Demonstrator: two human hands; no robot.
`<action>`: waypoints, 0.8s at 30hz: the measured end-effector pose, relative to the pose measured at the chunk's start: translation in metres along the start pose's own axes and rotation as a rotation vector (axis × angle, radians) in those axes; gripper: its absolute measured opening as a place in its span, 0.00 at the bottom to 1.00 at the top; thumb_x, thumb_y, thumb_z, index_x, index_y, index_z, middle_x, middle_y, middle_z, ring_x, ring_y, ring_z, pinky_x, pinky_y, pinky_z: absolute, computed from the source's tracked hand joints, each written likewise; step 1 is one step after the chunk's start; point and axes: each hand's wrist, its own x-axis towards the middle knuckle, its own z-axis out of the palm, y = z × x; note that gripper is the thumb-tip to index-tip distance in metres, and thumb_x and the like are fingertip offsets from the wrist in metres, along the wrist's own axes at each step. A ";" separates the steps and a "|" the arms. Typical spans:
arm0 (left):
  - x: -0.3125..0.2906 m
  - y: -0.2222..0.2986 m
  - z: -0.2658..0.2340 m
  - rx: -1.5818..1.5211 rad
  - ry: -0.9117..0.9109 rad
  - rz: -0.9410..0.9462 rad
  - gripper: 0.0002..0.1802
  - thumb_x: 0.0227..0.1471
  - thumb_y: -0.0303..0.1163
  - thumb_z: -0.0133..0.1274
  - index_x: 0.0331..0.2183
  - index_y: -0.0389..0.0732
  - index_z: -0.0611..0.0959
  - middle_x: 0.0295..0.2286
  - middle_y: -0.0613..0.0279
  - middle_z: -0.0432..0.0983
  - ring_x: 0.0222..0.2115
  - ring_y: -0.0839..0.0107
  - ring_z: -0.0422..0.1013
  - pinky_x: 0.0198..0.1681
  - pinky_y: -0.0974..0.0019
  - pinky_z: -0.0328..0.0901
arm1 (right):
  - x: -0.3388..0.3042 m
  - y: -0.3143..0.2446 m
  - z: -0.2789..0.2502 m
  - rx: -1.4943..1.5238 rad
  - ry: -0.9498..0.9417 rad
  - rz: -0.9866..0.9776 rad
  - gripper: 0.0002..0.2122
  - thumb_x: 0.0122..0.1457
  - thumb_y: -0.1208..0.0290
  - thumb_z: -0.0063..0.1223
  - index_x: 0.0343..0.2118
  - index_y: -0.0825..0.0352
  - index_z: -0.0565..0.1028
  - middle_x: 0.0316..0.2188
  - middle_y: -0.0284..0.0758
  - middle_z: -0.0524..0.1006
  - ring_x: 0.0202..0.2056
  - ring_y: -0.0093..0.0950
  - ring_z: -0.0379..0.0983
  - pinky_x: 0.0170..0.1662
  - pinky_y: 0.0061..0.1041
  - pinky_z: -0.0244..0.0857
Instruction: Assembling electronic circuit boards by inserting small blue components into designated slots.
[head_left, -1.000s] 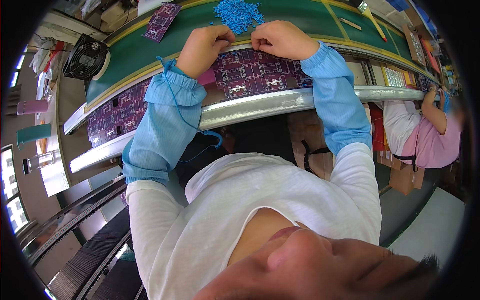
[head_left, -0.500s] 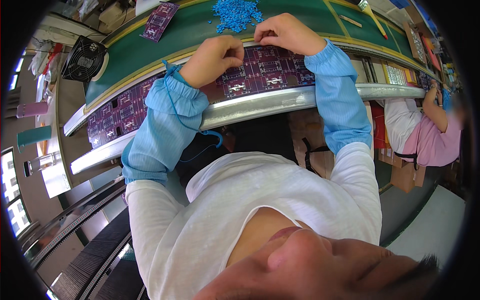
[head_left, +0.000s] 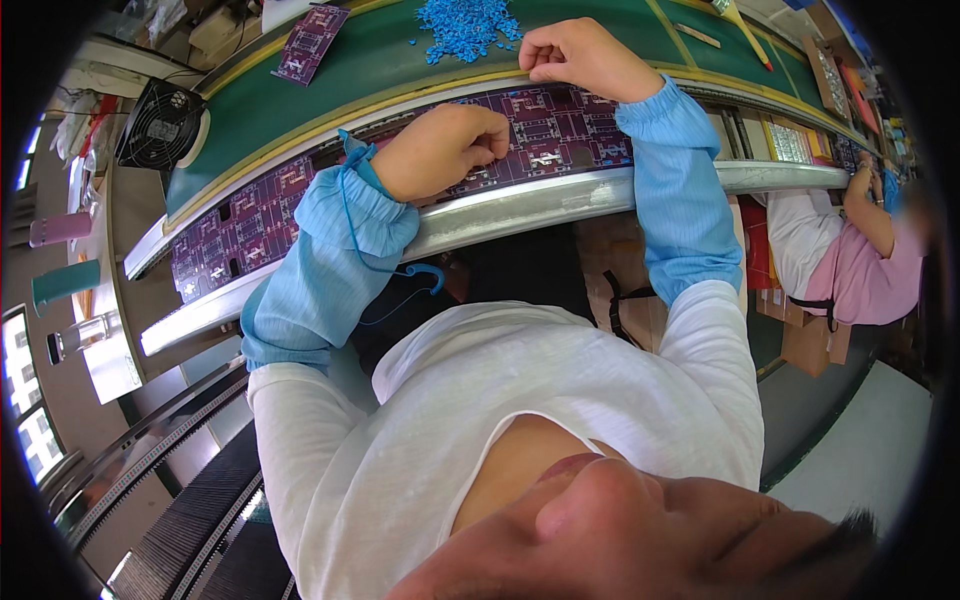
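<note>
My left hand is over a purple circuit board that lies between two metal rails. Its fingers are curled into a pinch close to the board's surface; whatever they hold is hidden. Farther back, my right hand hovers near the yellow-edged far rail, thumb and fingers pressed together, and I cannot make out anything between them. Just left of it, a heap of small blue components lies on the green belt. A second purple board sits between the rails, left of my left sleeve.
The near metal rail runs below my wrists. A loose purple board rests on the belt, with a black fan at its left end. A brush lies far right. Another person works at the right.
My left hand has come down and nearer, over the board. My right hand has lifted slightly away from the board, toward the blue components. The hands are farther apart.
</note>
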 end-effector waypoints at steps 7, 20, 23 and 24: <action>-0.002 0.001 0.004 0.060 -0.076 -0.017 0.07 0.46 0.23 0.60 0.32 0.37 0.80 0.23 0.52 0.77 0.27 0.55 0.75 0.32 0.56 0.68 | -0.004 0.003 -0.005 0.011 -0.044 0.024 0.06 0.57 0.77 0.64 0.37 0.69 0.80 0.29 0.36 0.82 0.31 0.25 0.78 0.36 0.26 0.72; -0.002 0.006 0.004 0.102 -0.105 -0.010 0.08 0.45 0.23 0.58 0.32 0.38 0.79 0.23 0.53 0.77 0.26 0.55 0.75 0.31 0.55 0.68 | -0.011 0.000 -0.002 0.049 -0.055 -0.145 0.05 0.58 0.79 0.60 0.38 0.69 0.80 0.32 0.36 0.82 0.34 0.27 0.78 0.40 0.26 0.73; -0.003 0.010 0.004 0.121 -0.122 -0.053 0.09 0.44 0.23 0.59 0.33 0.37 0.79 0.23 0.53 0.77 0.26 0.55 0.75 0.30 0.55 0.67 | -0.010 -0.004 0.000 0.060 -0.049 -0.110 0.05 0.58 0.79 0.61 0.37 0.69 0.79 0.31 0.36 0.81 0.33 0.28 0.78 0.39 0.27 0.72; -0.002 0.011 0.003 0.117 -0.133 -0.064 0.10 0.44 0.23 0.60 0.33 0.37 0.80 0.23 0.53 0.77 0.26 0.55 0.75 0.30 0.56 0.68 | -0.010 -0.005 0.000 0.058 -0.047 -0.109 0.05 0.58 0.79 0.61 0.37 0.69 0.79 0.31 0.36 0.81 0.33 0.28 0.78 0.39 0.27 0.72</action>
